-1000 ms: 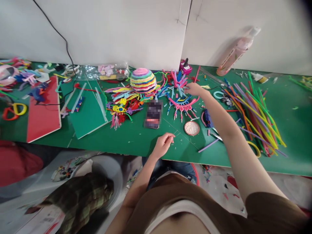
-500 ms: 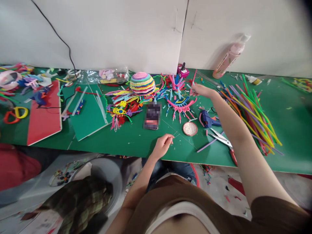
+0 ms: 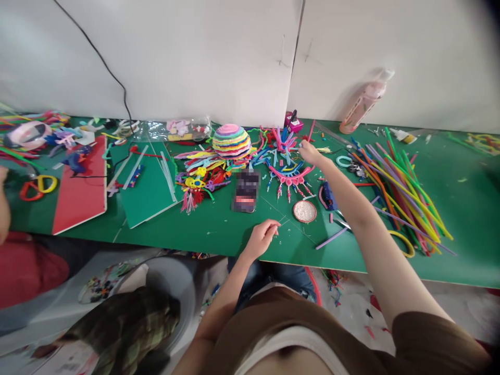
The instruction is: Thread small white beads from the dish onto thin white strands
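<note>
My left hand [image 3: 263, 238] hovers low over the front of the green table with its fingers pinched together. From its fingertips runs a thin pale strand [image 3: 285, 222], too fine to identify. My right hand [image 3: 311, 152] reaches across to the back, fingers curled beside a cluster of pink and light blue pipe cleaner pieces [image 3: 284, 140]; what lies between them is hidden. Just below it lies a pink curved ornament with beaded danglers [image 3: 289, 180]. A round dish of small pale beads [image 3: 304, 211] stands between my hands, and a phone [image 3: 245, 191] lies left.
A blue glue gun [image 3: 328, 196], partly covered scissors [image 3: 344, 223] and bundled pipe cleaners [image 3: 406, 187] lie around my right forearm. Behind stands a pink bottle [image 3: 363, 104]. A striped domed piece [image 3: 232, 140] sits left, beyond it a red board [image 3: 80, 195]. Another person's arm [image 3: 3, 205] shows far left.
My right hand has moved slightly left and down toward the cluster, uncovering a light blue ring and keyrings. My left hand stays pinched at its place. The other person's arm has appeared.
</note>
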{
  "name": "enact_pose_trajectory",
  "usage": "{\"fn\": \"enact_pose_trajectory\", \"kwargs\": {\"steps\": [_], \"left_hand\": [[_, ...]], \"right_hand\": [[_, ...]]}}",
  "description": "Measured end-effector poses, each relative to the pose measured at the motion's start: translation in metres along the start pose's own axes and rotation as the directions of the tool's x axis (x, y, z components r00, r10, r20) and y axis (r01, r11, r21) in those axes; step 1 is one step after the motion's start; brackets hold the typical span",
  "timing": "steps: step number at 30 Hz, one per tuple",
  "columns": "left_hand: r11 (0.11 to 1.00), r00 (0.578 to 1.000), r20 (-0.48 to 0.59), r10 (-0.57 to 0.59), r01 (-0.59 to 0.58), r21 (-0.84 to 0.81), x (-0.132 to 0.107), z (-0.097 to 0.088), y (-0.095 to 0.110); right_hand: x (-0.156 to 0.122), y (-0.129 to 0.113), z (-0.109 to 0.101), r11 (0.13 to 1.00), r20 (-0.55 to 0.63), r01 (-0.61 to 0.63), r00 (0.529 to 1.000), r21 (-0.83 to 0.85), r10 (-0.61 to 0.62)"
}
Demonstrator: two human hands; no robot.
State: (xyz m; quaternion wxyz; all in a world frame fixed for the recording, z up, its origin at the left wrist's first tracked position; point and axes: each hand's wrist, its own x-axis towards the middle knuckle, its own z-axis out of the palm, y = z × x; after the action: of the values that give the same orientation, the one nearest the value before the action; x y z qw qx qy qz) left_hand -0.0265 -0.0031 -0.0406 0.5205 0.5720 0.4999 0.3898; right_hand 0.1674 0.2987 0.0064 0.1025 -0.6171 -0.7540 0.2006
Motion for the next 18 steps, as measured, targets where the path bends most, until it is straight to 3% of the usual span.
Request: {"fn": "enact_pose_trajectory", "kwargs": {"steps": [6,11,15,18], "left_hand": [[1.000,1.000,-0.003,-0.003,0.003,-0.019,0.000,0.000,-0.001],[1.000,1.000,-0.001,-0.002,0.002,0.000,0.000,0.000,0.000],[1.000,1.000,0.003,-0.003,0.003,0.010,0.000,0.000,0.002],[1.000,1.000,0.007,0.000,0.000,0.013,0.000,0.000,0.002]], "right_hand": [[0.001,-0.012,0.017,0.976,0.056,0.061,0.997,-0.210,-0.050],[0.000,-0.014,0.018,0.953,0.137,0.160,0.982,-0.256,-0.128],[-0.002,-0.013,0.013,0.882,0.344,0.396,0.890,-0.255,-0.300],[-0.005,-0.016,0.012,0.824,0.412,0.488,0.840,-0.288,-0.354]]}}
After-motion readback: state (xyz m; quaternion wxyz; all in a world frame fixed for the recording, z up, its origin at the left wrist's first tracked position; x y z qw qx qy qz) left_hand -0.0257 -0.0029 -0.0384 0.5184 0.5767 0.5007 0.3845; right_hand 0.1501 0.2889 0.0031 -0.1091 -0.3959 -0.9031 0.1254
